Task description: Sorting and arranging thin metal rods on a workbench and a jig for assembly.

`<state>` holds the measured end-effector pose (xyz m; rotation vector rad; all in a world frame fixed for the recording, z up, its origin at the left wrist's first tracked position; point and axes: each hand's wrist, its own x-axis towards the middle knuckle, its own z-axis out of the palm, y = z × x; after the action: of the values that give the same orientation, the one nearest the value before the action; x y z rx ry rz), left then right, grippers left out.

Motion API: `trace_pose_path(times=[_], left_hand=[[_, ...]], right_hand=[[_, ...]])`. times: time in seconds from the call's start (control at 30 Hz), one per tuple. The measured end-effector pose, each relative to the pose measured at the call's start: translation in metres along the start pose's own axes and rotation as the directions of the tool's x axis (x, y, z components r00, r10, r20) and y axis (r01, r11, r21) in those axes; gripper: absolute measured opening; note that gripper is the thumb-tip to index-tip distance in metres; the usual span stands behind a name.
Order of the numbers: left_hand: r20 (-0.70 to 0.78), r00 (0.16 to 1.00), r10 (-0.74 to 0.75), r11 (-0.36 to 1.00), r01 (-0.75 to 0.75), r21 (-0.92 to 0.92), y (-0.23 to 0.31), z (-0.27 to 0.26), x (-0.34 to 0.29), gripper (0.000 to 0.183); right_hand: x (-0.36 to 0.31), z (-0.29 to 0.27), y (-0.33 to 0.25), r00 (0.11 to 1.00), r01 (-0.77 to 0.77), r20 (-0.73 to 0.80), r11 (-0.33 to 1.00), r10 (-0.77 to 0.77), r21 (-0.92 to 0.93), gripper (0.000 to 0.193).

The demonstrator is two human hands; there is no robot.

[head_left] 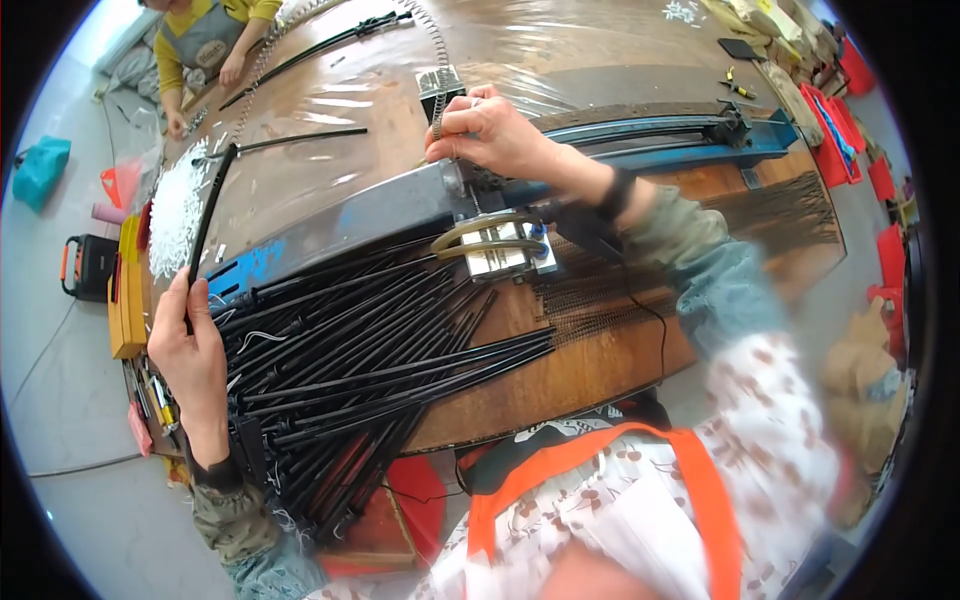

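Note:
My left hand (190, 345) is closed around a thin black tube (212, 205) that stands up from the fingers. At the tube's top, a second thin black rod (305, 138) branches to the right. My right hand (495, 130) pinches a long thin coil spring (440, 60) above the bench fixture. From there the spring arcs up to the picture's top edge; a coil also comes down on the left near the tube's top. Below my right hand sits a metal clamp block (497, 262) with yellowish hoses. Many black tubes (340, 340) lie in a pile between the clamp and my left hand.
White small plastic pieces (178, 215) are heaped at the left. A blue rail (660, 150) crosses the wooden table. Rows of thin springs (640, 290) lie at the right. A co-worker in yellow sleeves (205, 45) works at the far left. Red bins (830, 130) stand beyond the right edge.

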<state>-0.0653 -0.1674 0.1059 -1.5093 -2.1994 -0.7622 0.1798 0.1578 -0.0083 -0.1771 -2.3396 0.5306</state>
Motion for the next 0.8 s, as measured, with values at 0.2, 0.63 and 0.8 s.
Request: trace_pose_path(times=[0.2, 0.63, 0.8], left_hand=[[0.049, 0.998, -0.03, 0.999, 0.031, -0.031, 0.002, 0.019, 0.003, 0.024], [0.05, 0.999, 0.004, 1.0, -0.004, 0.005, 0.01, 0.034, 0.015, 0.024], [0.05, 0.999, -0.006, 1.0, 0.006, -0.015, 0.002, 0.036, 0.013, 0.024]], right_hand=[[0.026, 0.004, -0.016, 0.876, 0.043, 0.481, 0.988, 0.034, -0.147, 0.018], [0.01, 0.001, 0.0, 0.996, 0.06, 0.07, 0.998, -0.061, 0.019, 0.015], [0.029, 0.004, -0.025, 0.926, 0.091, 0.377, 0.979, -0.015, -0.184, 0.01]])
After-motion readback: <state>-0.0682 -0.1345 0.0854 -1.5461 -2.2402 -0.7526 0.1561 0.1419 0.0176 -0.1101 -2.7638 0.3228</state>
